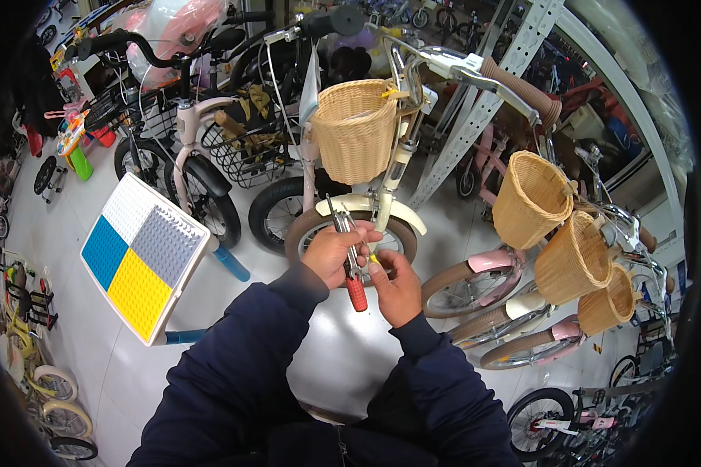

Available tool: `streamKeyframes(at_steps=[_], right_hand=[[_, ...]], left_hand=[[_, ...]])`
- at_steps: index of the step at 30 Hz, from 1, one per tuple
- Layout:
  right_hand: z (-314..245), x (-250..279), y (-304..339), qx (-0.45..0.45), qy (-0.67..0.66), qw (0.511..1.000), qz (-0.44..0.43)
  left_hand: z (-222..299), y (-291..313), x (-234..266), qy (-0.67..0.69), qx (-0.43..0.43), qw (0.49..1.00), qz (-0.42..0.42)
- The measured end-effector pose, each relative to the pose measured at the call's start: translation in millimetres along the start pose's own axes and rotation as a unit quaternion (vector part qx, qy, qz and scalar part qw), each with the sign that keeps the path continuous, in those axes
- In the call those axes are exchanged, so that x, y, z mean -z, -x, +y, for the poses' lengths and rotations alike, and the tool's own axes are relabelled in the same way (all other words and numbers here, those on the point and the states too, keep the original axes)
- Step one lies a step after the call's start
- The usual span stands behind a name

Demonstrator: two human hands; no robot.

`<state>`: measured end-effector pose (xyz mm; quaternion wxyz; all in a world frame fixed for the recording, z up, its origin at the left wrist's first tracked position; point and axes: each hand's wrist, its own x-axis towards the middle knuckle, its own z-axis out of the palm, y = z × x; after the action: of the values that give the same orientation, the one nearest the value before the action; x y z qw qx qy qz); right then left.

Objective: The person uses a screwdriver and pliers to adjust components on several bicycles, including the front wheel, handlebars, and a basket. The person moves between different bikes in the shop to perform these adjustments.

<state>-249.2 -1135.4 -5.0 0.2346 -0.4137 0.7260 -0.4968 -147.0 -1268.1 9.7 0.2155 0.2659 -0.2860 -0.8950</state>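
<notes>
My left hand (327, 255) is closed around a bundle of tools in front of me. Among them is a screwdriver with a red textured handle (356, 296), the handle pointing down toward me. Slim silver metal tools (340, 220) stick up past the fingers; their exact kind is hard to make out. Close beside it, my right hand (398, 289) pinches a small yellow piece (372, 258) too small to name. Just beyond both hands stands a cream bicycle, with its pale front mudguard (406, 217) and a wicker basket (354, 132) on the handlebar.
To the left stands a small table with a white, grey, blue and yellow studded top (144, 257). Several bicycles with wicker baskets (572, 257) line the right side. A perforated metal post (487, 105) rises behind. A black wire basket (245, 152) hangs on a bicycle at the back left.
</notes>
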Motion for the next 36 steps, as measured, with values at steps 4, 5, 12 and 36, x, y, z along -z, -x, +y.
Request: streamKeyframes(at_steps=[4,5,12,36], right_hand=[[-18,2,7,0.247,0.141,0.956,0.068],[-22,-2,12,0.207,0.122,0.970,0.034],[-24,-7,16,0.127,0.178,0.975,-0.028],[33,45,-74,-0.151,-0.130,0.976,0.091]], left_hand=[[-10,1,6,0.013,-0.027,0.998,0.064],[-13,1,8,0.001,-0.025,0.997,0.070],[-28,1,8,-0.026,-0.052,0.993,0.107],[-20,4,-16,-0.100,0.012,0.987,0.123]])
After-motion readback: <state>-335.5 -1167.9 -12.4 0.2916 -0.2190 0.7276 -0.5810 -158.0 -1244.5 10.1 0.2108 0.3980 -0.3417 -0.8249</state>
